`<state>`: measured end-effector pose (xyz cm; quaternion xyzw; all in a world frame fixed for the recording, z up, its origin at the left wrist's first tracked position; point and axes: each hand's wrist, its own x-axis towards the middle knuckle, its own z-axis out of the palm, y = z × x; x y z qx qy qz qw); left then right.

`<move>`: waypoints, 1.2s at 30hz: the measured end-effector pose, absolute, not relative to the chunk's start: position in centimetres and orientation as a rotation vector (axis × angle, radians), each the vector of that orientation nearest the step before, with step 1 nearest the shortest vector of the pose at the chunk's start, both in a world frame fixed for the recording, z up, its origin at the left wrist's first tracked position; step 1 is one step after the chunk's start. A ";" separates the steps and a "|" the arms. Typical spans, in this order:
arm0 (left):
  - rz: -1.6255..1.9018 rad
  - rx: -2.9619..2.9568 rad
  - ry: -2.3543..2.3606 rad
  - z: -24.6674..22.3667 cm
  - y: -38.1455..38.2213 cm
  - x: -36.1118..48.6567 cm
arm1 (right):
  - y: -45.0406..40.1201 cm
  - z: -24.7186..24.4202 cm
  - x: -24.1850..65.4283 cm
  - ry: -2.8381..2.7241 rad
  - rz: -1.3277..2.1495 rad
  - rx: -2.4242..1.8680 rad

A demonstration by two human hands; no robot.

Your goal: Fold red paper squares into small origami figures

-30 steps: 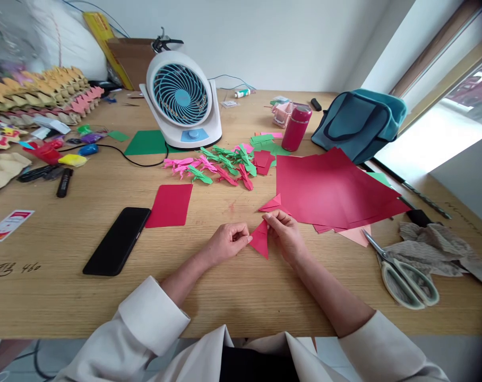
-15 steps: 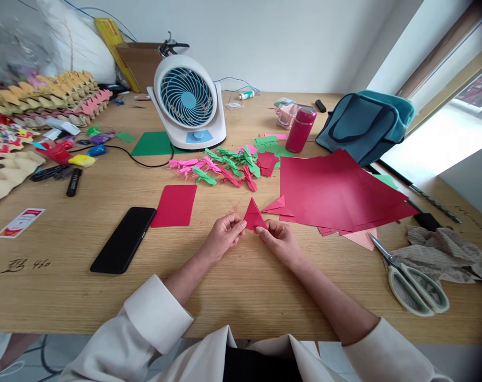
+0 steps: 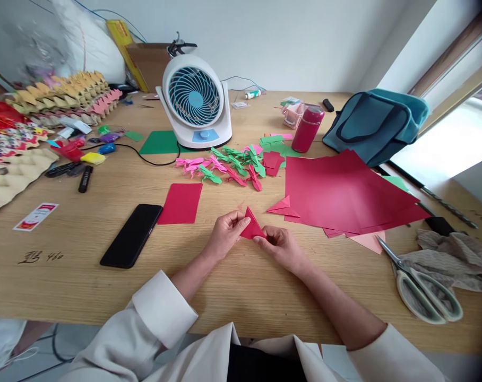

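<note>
A small red folded paper triangle [image 3: 252, 227] is held between my two hands, just above the wooden table. My left hand [image 3: 227, 233] pinches its left edge with thumb and fingers. At its lower right corner, my right hand [image 3: 280, 245] is closed with the thumb on top. Another red folded paper piece [image 3: 283, 207] lies just beyond my right hand, against a stack of large red sheets [image 3: 336, 191]. To the left rests a small red paper rectangle [image 3: 181, 203]. Several folded paper figures [image 3: 233, 164] in pink, green and red lie in a cluster beyond my hands.
A black phone [image 3: 131, 235] lies left of my left arm. Large scissors [image 3: 418, 286] and a crumpled cloth [image 3: 452, 260] are at the right. Farther back stand a white fan [image 3: 195, 101], a red flask [image 3: 308, 130] and a teal bag [image 3: 374, 127].
The paper triangle has tilted, its tip swinging left, and my left thumb has moved up along its left edge. The whole view has shifted slightly.
</note>
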<state>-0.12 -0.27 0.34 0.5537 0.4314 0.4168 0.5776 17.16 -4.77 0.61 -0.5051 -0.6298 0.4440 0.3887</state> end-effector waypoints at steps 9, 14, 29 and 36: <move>1.076 1.277 1.030 0.9 -0.2 0.0 | -4.9 -0.2 17.4 -1.722 1.058 -1.260; 1.066 1.207 1.017 0.8 -0.3 -0.1 | -4.9 -0.1 17.3 -1.814 1.047 -1.222; 1.189 0.961 0.967 1.0 0.0 0.0 | -4.9 1.0 17.4 -1.745 1.221 -1.242; 1.097 1.161 0.896 0.8 -0.1 0.1 | -4.7 0.7 17.5 -1.577 1.268 -1.278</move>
